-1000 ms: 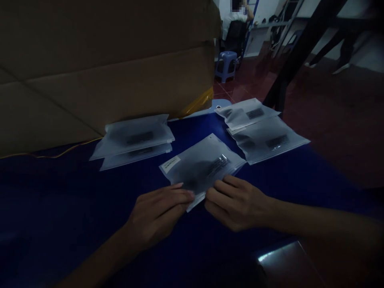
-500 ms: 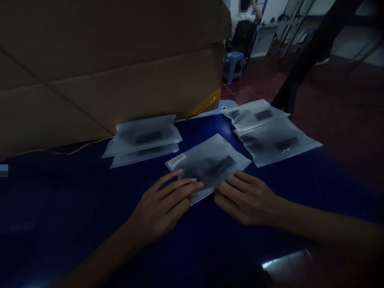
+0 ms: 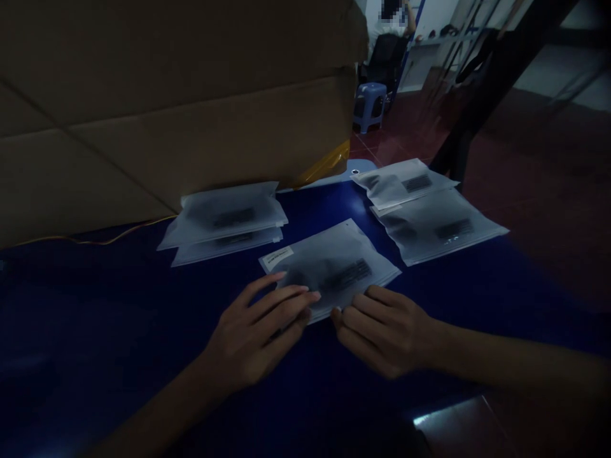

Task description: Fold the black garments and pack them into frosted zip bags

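A frosted zip bag [image 3: 329, 254] with a small white label at its left corner and dark print lies flat in front of me. Something dark shows faintly inside it. My left hand [image 3: 260, 327] rests on the bag's near left part, fingers stretched out over it and thumb by the near edge. At the near right edge, my right hand [image 3: 384, 324] has its fingers curled in, closed on the bag's rim. The fingertips there are partly hidden.
Two similar bags overlap at the left [image 3: 229, 213], and two more at the right [image 3: 443, 229]. A large cardboard box [image 3: 214, 127] stands behind on the blue table [image 3: 119, 318], a thin cable [image 3: 105, 240] along its base. Farther off are a blue stool [image 3: 370, 105] and a seated person [image 3: 389, 28].
My right hand has slid slightly left and toward me along the bag's near edge, its fingers more curled. The bag has turned a little. My left hand stays nearly in place.
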Demonstrator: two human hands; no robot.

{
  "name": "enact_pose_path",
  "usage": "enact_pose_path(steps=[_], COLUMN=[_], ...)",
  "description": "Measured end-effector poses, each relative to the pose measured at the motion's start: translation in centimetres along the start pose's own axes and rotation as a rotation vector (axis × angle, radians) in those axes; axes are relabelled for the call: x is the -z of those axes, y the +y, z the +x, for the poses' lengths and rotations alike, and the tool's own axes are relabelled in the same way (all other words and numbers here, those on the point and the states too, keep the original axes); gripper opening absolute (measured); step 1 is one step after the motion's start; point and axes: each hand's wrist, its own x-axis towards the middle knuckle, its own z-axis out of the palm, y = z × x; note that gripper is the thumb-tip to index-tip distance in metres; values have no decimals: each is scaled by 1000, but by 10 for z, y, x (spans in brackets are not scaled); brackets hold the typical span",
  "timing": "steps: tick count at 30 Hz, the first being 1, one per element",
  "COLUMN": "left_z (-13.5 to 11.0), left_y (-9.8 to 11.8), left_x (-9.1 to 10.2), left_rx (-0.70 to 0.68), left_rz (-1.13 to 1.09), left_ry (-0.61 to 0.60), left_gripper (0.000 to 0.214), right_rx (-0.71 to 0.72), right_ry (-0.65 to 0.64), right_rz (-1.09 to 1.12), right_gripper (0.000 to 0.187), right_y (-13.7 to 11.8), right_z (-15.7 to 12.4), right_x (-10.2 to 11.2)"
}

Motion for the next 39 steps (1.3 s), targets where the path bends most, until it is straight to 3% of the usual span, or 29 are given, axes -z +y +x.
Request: enact_pose_path(steps=[12, 26, 34, 39], left_z=[0, -4, -4, -1], left_y=[-6, -8, -7, -5], left_x=[4, 6, 9, 12], left_rx=[69, 136, 153, 206], left_rz=[34, -5, -8, 15], left_ry=[-98, -264, -247, -199], left_gripper=[15, 17, 17, 16], right_rx=[-114, -436, -460, -502], right_ry=[-158, -426, -453, -490], right_rz=[-187, -400, -450, -277], right_gripper=[22, 25, 18, 19], right_y=[11, 22, 23, 26], right_z=[-2, -9, -8, -7], right_x=[5, 12, 11, 10])
